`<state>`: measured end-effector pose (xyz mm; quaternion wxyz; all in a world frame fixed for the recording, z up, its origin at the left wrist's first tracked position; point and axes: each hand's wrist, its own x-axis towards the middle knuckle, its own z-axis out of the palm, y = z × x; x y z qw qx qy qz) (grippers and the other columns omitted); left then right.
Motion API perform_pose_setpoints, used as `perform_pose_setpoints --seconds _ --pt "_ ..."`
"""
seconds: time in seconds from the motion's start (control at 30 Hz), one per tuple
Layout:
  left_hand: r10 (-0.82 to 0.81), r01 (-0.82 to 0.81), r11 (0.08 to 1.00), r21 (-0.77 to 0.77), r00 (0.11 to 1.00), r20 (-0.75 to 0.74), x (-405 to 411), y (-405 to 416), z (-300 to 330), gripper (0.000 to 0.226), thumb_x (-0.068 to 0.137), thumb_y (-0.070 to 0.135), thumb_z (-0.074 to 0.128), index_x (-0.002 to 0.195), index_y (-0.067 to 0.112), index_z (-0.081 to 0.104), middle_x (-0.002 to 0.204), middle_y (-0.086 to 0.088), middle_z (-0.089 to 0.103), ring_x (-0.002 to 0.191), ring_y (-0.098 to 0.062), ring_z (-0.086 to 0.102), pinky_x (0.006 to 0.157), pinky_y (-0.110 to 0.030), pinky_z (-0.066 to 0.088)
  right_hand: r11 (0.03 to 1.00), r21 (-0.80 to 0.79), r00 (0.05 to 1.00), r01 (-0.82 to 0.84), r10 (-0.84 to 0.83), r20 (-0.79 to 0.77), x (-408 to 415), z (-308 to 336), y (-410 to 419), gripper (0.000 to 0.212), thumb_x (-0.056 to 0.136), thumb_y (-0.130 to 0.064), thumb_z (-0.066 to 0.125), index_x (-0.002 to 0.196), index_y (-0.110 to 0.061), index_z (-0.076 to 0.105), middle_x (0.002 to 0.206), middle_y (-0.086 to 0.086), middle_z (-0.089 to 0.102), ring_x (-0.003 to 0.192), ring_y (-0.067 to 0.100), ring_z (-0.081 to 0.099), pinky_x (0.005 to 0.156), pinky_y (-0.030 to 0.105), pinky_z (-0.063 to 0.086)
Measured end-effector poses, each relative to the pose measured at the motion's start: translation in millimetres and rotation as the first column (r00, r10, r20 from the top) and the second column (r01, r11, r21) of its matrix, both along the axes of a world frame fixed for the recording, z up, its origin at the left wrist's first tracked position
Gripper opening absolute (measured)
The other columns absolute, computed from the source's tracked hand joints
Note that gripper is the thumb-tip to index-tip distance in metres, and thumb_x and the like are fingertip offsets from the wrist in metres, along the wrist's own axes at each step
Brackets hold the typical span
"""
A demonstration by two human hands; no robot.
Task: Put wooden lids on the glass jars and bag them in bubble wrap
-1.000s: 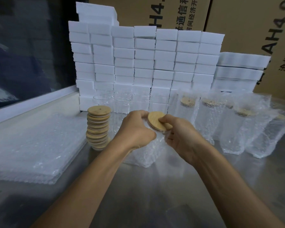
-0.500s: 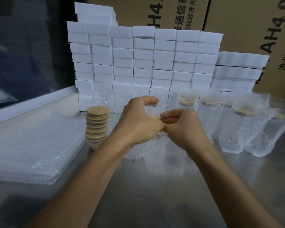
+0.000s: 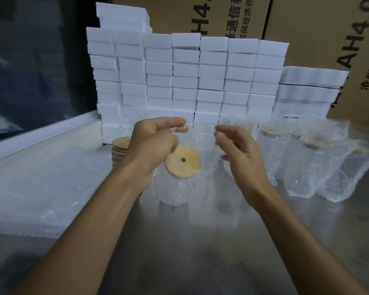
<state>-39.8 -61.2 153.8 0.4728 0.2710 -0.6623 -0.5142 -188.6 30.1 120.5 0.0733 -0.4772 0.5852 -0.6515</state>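
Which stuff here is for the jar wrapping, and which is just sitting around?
For the job: lidded jar, its bubble bag, spare lids, flat bags, bare jars, both hands.
Just there: white foam blocks, cardboard boxes.
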Motion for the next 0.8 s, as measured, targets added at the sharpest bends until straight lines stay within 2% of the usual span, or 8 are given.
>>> perform_pose_setpoints --seconds 0.07,0.13,0.23,0.3,0.43,0.57,0.63,0.8 --pt "0.014 -0.014 1.000 -0.009 1.000 0.008 1.2 -2.4 -0.4 0.056 0.070 -0.015 0.046 0.099 0.023 0.075 0.090 0.015 0.076 0.063 0.011 0.059 0.049 -0.007 0.041 0.965 0.171 0.977 -0.200 0.210 -0.042 -3.0 -1.9 3.4 0.073 0.077 -0.061 0.072 0.141 -0.040 0.045 0.132 -0.023 0.056 0.115 -0.011 0.056 0.084 0.013 0.051" --pt "0.003 -0.003 1.000 -0.018 1.000 -0.003 1.6 -2.5 -0.8 0.055 0.069 -0.015 0.045 0.095 0.022 0.076 0.088 0.013 0.076 0.070 0.012 0.062 0.051 -0.007 0.042 0.927 0.305 0.957 -0.219 0.265 -0.117 1.0 -5.9 1.8 0.095 0.069 -0.063 0.083 0.149 -0.042 0.036 0.131 -0.029 0.051 0.114 -0.016 0.054 0.080 0.012 0.052" --pt "-0.022 0.022 0.998 -0.065 1.000 0.000 -0.7 0.4 -2.3 0.054 0.067 -0.018 0.043 0.091 0.018 0.076 0.084 0.009 0.076 0.074 0.011 0.064 0.052 -0.006 0.041 0.967 0.237 0.984 -0.093 0.126 -0.126 6.1 -9.6 -7.2 0.040 0.082 -0.038 0.081 0.117 -0.019 0.072 0.102 -0.006 0.075 0.096 0.010 0.070 0.089 0.036 0.058" --pt "-0.033 0.033 0.995 -0.096 0.999 0.000 -2.2 1.6 -3.5 0.053 0.067 -0.018 0.043 0.088 0.017 0.076 0.082 0.009 0.076 0.076 0.008 0.066 0.054 -0.006 0.042 0.987 0.151 0.995 -0.047 0.059 -0.081 8.3 -9.6 -9.6 0.016 0.092 -0.025 0.073 0.090 -0.010 0.077 0.083 0.006 0.075 0.076 0.019 0.067 0.078 0.038 0.056" --pt "-0.034 0.030 0.992 -0.123 0.999 -0.027 -2.5 -1.0 -3.7 0.049 0.072 -0.017 0.046 0.086 0.019 0.077 0.083 0.010 0.076 0.067 0.007 0.063 0.053 -0.008 0.043 0.997 0.070 0.999 0.023 -0.019 -0.050 9.1 -7.2 -9.9 0.030 0.098 -0.025 0.065 0.080 -0.001 0.069 0.065 0.005 0.062 0.057 0.010 0.053 0.058 0.027 0.046" --pt "-0.018 0.015 0.996 -0.093 0.999 -0.031 -2.2 -8.0 -8.4 0.051 0.075 -0.015 0.044 0.078 0.022 0.079 0.072 0.010 0.074 0.051 -0.001 0.050 0.052 -0.014 0.044 0.992 0.123 0.978 0.037 -0.061 0.200 2.3 -7.9 -12.4 0.031 0.101 -0.026 0.058 0.078 -0.009 0.070 0.057 -0.003 0.056 0.047 0.007 0.048 0.049 0.020 0.044" --pt "-0.006 0.006 0.996 -0.093 1.000 0.009 -1.4 -11.6 -10.2 0.048 0.076 -0.010 0.047 0.072 0.025 0.080 0.065 0.005 0.070 0.057 -0.005 0.052 0.061 -0.019 0.048 0.987 0.161 0.951 0.006 -0.056 0.303 -1.0 -8.2 -11.7 0.030 0.102 -0.026 0.057 0.079 -0.012 0.071 0.058 -0.001 0.054 0.049 0.009 0.048 0.052 0.023 0.044" --pt "-0.175 0.199 0.972 -0.125 0.968 0.179 1.3 -19.2 -13.1 0.018 0.075 0.042 0.065 0.074 0.031 0.079 0.100 0.023 0.069 0.087 0.007 0.062 0.074 -0.019 0.042 0.981 0.196 0.912 -0.009 -0.072 0.405 -9.4 -4.0 -6.3 0.018 0.098 -0.024 0.062 0.089 -0.012 0.071 0.079 0.008 0.060 0.071 0.020 0.054 0.065 0.030 0.047"
